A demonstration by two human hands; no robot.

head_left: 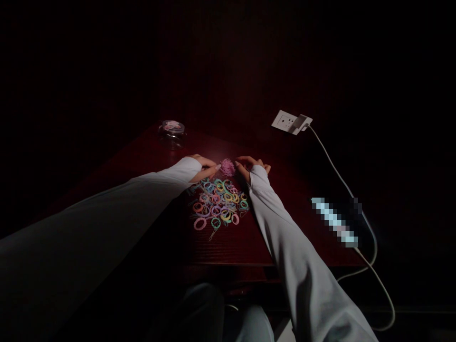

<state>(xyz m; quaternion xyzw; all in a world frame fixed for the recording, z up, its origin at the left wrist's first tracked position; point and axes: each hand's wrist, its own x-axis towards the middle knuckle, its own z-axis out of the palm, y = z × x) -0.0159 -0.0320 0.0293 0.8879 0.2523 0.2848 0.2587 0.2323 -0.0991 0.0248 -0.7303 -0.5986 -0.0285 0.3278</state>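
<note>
A small heap of thin pink elastic bands (pixel 227 167) lies on the dark red table between my two hands. My left hand (pixel 205 166) is at its left side, fingers stretched out and a fingertip at the heap's edge. My right hand (pixel 252 167) sits at the right side, its thumb and forefinger apart and bent toward the heap. Just nearer to me spreads a mixed pile of colourful hair ties (pixel 216 209), with rings in pink, yellow, green and purple, and thin pale blue bands. Whether either hand pinches a single band is too small to make out.
A clear lidded jar (pixel 173 134) stands at the table's back left. On the right, a charger (pixel 302 123) is plugged into a wall socket (pixel 284 121); its white cable (pixel 333 161) runs down to a blurred-out device (pixel 335 222) near the table's right edge. The room is dark.
</note>
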